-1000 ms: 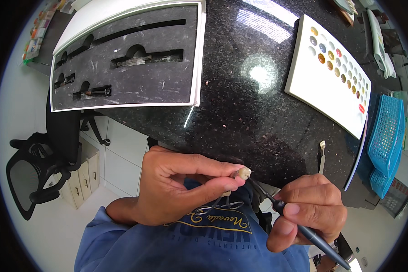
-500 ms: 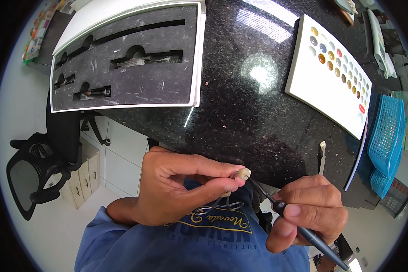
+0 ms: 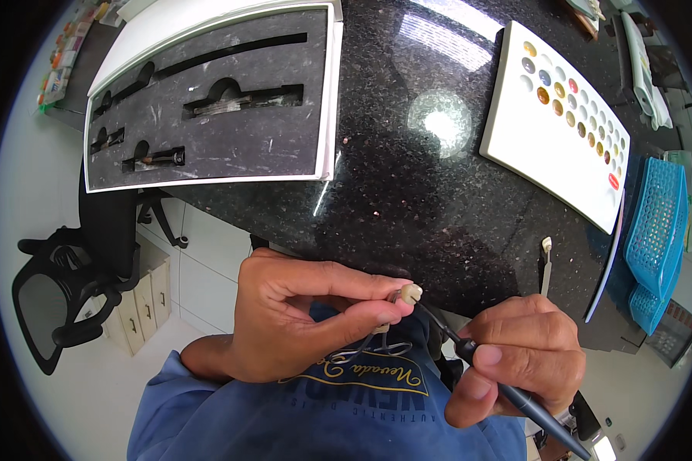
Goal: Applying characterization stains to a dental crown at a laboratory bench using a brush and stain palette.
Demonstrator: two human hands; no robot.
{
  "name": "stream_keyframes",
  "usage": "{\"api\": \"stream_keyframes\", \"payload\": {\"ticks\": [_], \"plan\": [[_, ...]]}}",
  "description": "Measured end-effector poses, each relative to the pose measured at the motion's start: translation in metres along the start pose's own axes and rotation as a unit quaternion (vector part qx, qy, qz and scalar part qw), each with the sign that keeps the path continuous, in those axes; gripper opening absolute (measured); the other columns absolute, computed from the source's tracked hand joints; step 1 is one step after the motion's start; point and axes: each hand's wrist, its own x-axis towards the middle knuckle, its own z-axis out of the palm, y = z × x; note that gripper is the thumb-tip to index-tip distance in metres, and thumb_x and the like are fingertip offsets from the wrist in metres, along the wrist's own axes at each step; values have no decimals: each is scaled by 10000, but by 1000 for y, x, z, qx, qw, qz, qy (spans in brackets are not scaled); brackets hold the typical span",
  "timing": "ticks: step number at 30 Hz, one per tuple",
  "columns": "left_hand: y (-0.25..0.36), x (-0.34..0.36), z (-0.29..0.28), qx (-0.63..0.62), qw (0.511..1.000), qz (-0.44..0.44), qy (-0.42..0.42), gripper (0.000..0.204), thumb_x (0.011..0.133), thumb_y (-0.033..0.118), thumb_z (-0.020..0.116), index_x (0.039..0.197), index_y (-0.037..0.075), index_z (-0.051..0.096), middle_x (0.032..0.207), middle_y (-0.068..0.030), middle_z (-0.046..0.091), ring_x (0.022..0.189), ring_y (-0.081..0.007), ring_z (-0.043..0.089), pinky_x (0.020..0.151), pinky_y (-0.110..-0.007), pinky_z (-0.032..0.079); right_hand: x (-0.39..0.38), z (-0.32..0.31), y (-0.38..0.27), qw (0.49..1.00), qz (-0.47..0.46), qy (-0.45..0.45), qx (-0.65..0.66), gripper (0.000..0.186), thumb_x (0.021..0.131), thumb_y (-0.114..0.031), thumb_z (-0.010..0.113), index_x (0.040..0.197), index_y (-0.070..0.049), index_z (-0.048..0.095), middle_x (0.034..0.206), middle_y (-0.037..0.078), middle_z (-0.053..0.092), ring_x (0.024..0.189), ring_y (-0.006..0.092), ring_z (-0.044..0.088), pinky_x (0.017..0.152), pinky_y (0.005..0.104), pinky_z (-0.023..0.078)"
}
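Between the thumb and fingers of my left hand [image 3: 304, 315] is a small, cream tooth crown [image 3: 410, 294], its upper part showing beyond the fingertips. Metal loops [image 3: 392, 349], like the finger rings of forceps, hang below that hand; how they connect is hidden. My right hand [image 3: 523, 357] grips a slim brush [image 3: 527, 403] with a dark grey handle, pen-fashion. Its thin black tip meets the side of the crown, or very nearly so. Right of the hands, a second tooth-like piece [image 3: 547, 244] sits on the end of a narrow metal holder lying on the black counter [image 3: 407, 223].
A white palette [image 3: 546, 146] with several coloured wells lies at the right. An open white case [image 3: 327, 100] with dark foam and brushes in its slots fills the upper left. Blue perforated baskets [image 3: 656, 230] stand at the far right. A black chair [image 3: 61, 296] is at left.
Both hands have shifted very slightly left, and the crown is turned a little in my left fingers. The brush tip stays at the crown. My head view has moved slightly.
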Motion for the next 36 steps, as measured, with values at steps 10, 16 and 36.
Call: {"api": "stream_keyframes", "payload": {"ticks": [10, 16, 36], "plan": [[-3, -2, -2, 10, 1000, -1, 17, 93, 760, -66, 638, 851, -86, 641, 831, -217, 653, 765, -260, 668, 695, -337, 571, 0, 1, 2, 999, -11, -22, -29, 228, 658, -24, 609, 867, -29, 517, 738, 64, 507, 553, 157, 578, 506, 239, 513], [-1, -1, 2, 0, 1000, 8, 8, 110, 755, -77, 637, 863, -88, 641, 830, -217, 654, 766, -256, 669, 693, -329, 569, 0, -1, -2, 999, -14, 22, -31, 210, 665, -37, 601, 851, -28, 502, 725, 61, 505, 517, 138, 547, 479, 233, 496], [-30, -6, 13, 55, 992, 56, -101, 81, 789, -43, 612, 856, -80, 641, 783, -199, 657, 759, -240, 669, 690, -300, 557, -23, -40, -10, 864, 110, 68, -487, 214, 638, -68, 750, 829, -45, 655, 720, 80, 545, 613, 182, 532, 524, 281, 411]]}}
